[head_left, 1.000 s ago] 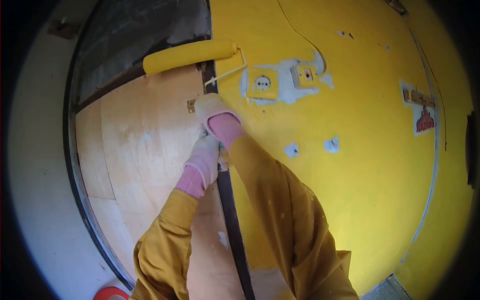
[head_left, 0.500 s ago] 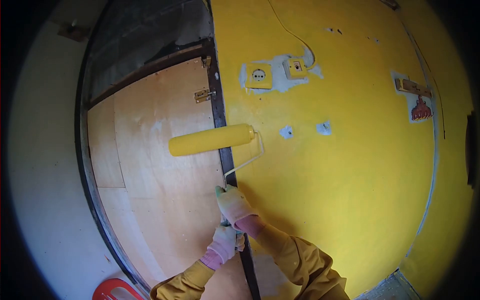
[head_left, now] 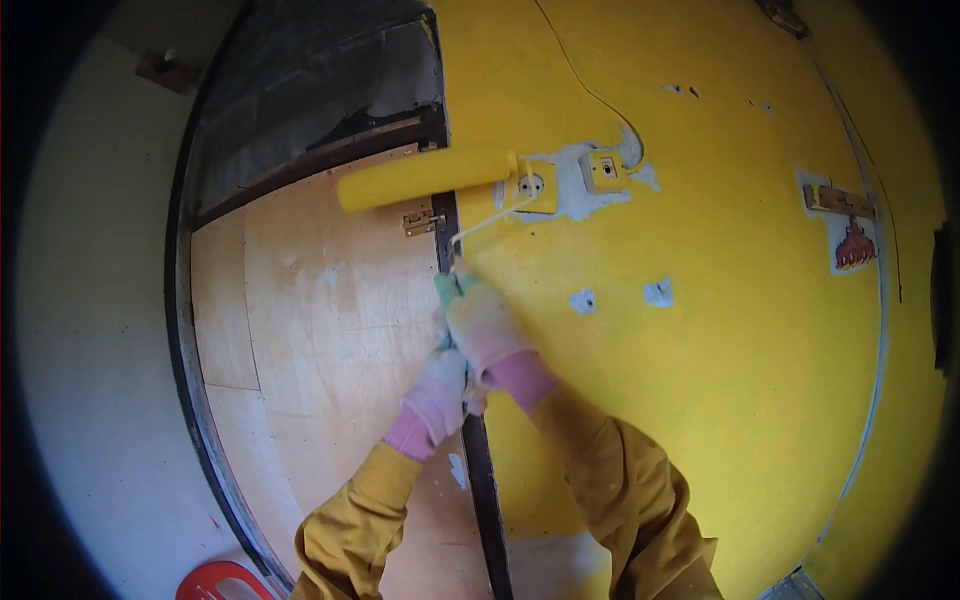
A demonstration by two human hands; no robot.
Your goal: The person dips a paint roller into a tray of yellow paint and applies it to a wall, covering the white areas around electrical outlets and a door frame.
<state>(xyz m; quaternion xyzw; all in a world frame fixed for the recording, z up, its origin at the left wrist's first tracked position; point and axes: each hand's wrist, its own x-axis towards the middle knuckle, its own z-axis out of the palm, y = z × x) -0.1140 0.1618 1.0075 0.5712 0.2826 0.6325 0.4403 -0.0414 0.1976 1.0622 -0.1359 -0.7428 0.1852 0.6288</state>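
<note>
A paint roller (head_left: pixel 425 180) covered in yellow paint is held up by both hands, its sleeve lying nearly level across the door side and the dark frame post. My right hand (head_left: pixel 482 322), in a pale glove over a pink cuff, is closed around the upper handle. Just below and to the left, my left hand (head_left: pixel 443 388), gloved alike, closes on the lower handle. The roller's wire arm passes in front of a wall socket (head_left: pixel 538 190). Most of the handle is hidden by the gloves. Whether the sleeve touches anything cannot be told.
A yellow-painted wall (head_left: pixel 680 420) fills the right side, with a cable box (head_left: pixel 604 173) and a wooden hook rail (head_left: pixel 838 201). A plywood door panel (head_left: pixel 320 300) with a brass latch (head_left: pixel 420 222) is on the left. Part of a red plastic object (head_left: pixel 215 575) shows low left.
Both hands have raised the paint roller, bringing its sleeve from below the door latch to above it. The view has also shifted slightly.
</note>
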